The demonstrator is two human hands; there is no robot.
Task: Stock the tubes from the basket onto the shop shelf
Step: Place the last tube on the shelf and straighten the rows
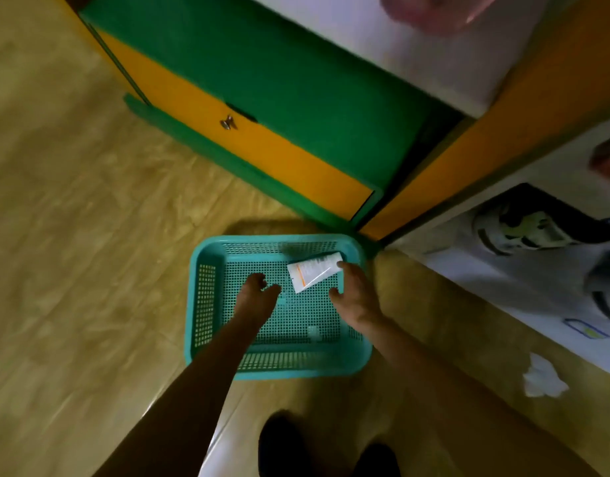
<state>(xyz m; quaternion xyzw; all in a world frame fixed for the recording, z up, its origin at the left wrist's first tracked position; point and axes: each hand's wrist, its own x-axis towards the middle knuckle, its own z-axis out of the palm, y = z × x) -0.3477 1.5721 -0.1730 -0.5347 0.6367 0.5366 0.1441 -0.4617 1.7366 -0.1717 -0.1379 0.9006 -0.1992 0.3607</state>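
Observation:
A teal mesh basket stands on the floor in front of me. One white tube with orange print lies inside it at the far right. My right hand reaches down beside the tube, fingers spread; a fingertip is at the tube's right end and the thumb is apart from it. Over the middle of the basket hangs my left hand, its fingers loosely curled and holding nothing. The white shop shelf runs along the right edge.
A green and orange cabinet with a metal latch stands just beyond the basket. Blurred packets lie on the low shelf. A crumpled white tissue is on the wooden floor. My dark shoes show at the bottom.

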